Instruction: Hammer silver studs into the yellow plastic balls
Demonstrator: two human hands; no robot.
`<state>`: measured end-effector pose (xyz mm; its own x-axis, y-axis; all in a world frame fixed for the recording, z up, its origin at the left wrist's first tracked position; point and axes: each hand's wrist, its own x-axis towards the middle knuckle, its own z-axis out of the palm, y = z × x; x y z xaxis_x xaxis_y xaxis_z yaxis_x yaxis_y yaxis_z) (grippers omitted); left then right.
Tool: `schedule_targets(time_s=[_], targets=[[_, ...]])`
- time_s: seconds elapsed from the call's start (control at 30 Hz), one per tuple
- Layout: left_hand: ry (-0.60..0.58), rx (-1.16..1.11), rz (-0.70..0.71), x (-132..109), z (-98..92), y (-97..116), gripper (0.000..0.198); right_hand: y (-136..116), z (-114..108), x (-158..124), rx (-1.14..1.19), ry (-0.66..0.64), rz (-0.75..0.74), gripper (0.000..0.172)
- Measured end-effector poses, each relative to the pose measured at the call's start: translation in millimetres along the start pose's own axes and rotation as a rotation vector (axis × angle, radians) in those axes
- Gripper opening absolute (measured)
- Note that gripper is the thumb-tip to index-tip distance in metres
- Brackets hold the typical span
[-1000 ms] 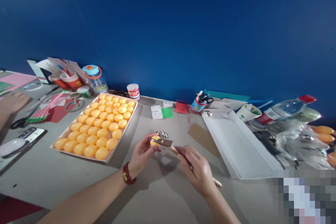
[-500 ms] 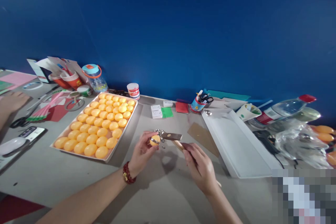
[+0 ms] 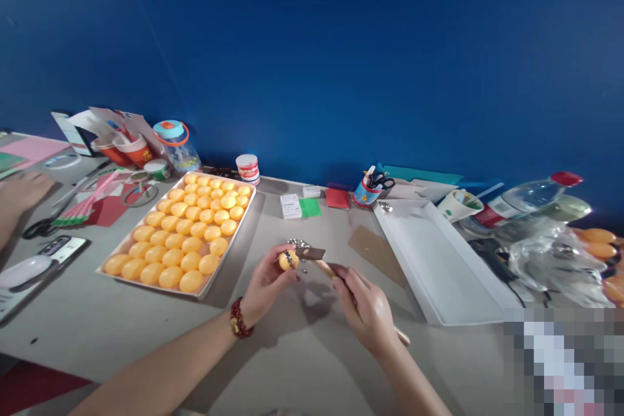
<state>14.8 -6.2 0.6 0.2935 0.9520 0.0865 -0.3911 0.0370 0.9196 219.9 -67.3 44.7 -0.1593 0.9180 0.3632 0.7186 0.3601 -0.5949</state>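
Note:
My left hand (image 3: 267, 278) pinches an orange ping-pong ball (image 3: 285, 262) between thumb and fingers, just above the table. A band of small dark-and-shiny metal pieces runs across the ball. Wrapped in my right hand (image 3: 365, 302) is a hammer (image 3: 311, 253) with a wooden handle and a dark metal head. The hammer's head is at the ball's right side; whether it touches I cannot tell. Several small shiny metal pieces (image 3: 305, 270) lie on the table behind and beside the ball.
At left is a box (image 3: 210, 278) of orange balls; at right, a white tray (image 3: 453, 279). Small white boxes (image 3: 291, 207), a pen cup (image 3: 366, 194) and a plastic bottle (image 3: 531, 203) stand farther back. Another person's hand (image 3: 29, 190) rests at far left.
The hammer has moved left, its head now right beside the ball. The ball has turned in my left hand, so its metal band faces me more upright.

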Motion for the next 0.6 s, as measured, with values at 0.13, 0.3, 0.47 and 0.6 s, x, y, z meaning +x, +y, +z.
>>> schedule_targets(time_s=[0.13,0.3,0.47,0.6], targets=[[0.035,0.080,-0.001,0.3,-1.3,-2.9,0.037,-0.8,-0.2,0.0,0.016,-0.001,0.001,0.024],[0.007,0.138,0.036,-3.1,-2.4,-5.4,0.036,-5.1,-2.2,1.8,0.020,0.010,-0.008,0.024],[-0.019,0.197,0.052,-3.6,-2.8,-4.8,0.040,-7.2,-4.8,4.1,0.028,0.036,-0.023,0.023],[-0.033,0.190,0.067,-2.6,-3.8,-4.8,0.042,-5.2,-5.7,3.7,0.040,0.039,-0.013,0.022]])
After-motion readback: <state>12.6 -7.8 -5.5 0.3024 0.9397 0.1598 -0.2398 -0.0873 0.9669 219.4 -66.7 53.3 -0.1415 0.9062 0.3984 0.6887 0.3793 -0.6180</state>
